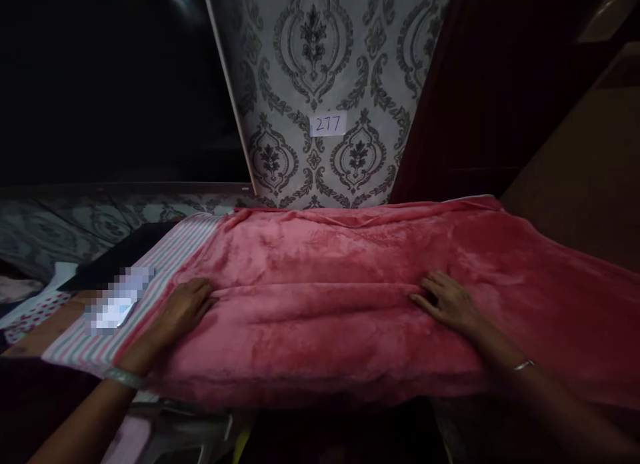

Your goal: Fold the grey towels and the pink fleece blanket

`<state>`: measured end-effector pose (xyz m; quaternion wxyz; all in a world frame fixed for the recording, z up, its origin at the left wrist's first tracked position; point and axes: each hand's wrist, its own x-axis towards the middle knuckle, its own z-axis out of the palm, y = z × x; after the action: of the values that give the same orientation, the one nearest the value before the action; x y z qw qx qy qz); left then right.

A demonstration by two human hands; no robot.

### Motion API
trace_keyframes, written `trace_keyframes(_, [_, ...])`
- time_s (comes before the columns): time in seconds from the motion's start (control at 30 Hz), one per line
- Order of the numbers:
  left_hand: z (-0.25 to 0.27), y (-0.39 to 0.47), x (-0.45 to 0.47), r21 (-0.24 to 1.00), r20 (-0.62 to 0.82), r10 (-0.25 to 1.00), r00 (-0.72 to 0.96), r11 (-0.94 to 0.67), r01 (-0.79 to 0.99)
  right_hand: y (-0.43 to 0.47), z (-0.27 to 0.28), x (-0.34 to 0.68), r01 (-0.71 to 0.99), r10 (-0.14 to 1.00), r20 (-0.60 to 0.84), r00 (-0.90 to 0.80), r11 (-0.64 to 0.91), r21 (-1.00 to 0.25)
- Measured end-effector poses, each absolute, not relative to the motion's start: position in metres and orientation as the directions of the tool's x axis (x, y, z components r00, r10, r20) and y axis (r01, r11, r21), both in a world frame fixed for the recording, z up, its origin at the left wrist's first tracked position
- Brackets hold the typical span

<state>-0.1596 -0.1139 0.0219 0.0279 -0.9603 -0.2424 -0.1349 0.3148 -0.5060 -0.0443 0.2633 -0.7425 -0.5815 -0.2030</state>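
A red plush blanket (pixel 320 354) is spread over the table in front of me, its far edge bunched into loose folds. My left hand (pixel 187 307) is closed on the blanket at the left, fingertips pressed into the pile. On the right, my right hand (pixel 447 301) pinches the same cloth between thumb and fingers. A straight raised ridge of fabric runs between the two hands. Under the blanket's left side shows a striped cloth (pixel 173 257) in white, grey and pink.
A phone-like object (pixel 113 314), partly blurred out, lies on the striped cloth. Behind stands patterned wallpaper (pixel 313 164) with a paper label (pixel 328 124) reading 277. A large dark screen (pixel 110 84) is at back left. A plastic stool (pixel 185 437) shows below the table.
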Motion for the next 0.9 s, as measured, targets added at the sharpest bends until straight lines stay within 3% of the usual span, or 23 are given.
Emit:
trace_keyframes(0.1, [0.022,-0.114,-0.164,0.101,0.355,0.521,0.776,-0.847,0.522,-0.514,-0.051,0.32,0.966,0.753,0.608,0.252,-0.162,-0.2])
trace_keyframes(0.23, [0.04,-0.127,-0.161,0.174,0.553,0.58,0.599,-0.783,0.597,-0.519,-0.048,0.327,0.913,0.654,0.64,0.404,-0.246,-0.325])
trace_keyframes(0.4, [0.078,-0.142,-0.16,-0.056,0.616,0.589,0.523,-0.63,0.775,-0.522,-0.021,0.33,0.874,0.491,0.726,0.482,-0.318,-0.366])
trace_keyframes(0.53, [0.107,-0.144,-0.162,-0.163,0.565,0.585,0.581,-0.612,0.774,-0.526,0.002,0.325,0.879,0.486,0.737,0.469,-0.338,-0.337])
trace_keyframes(0.6, [0.118,-0.144,-0.161,-0.093,0.608,0.557,0.567,-0.659,0.747,-0.529,0.013,0.322,0.877,0.474,0.745,0.47,-0.345,-0.334])
trace_keyframes(0.77, [0.144,-0.154,-0.156,0.342,0.689,0.653,0.314,-0.676,0.653,-0.533,0.047,0.316,0.854,0.432,0.743,0.512,-0.351,-0.384])
trace_keyframes(0.83, [0.158,-0.16,-0.155,0.373,0.738,0.635,0.23,-0.667,0.644,-0.534,0.065,0.314,0.848,0.382,0.765,0.518,-0.348,-0.4])
trace_keyframes(0.9, [0.175,-0.163,-0.154,0.305,0.8,0.559,0.216,-0.69,0.656,-0.535,0.085,0.309,0.848,0.31,0.803,0.509,-0.343,-0.404])
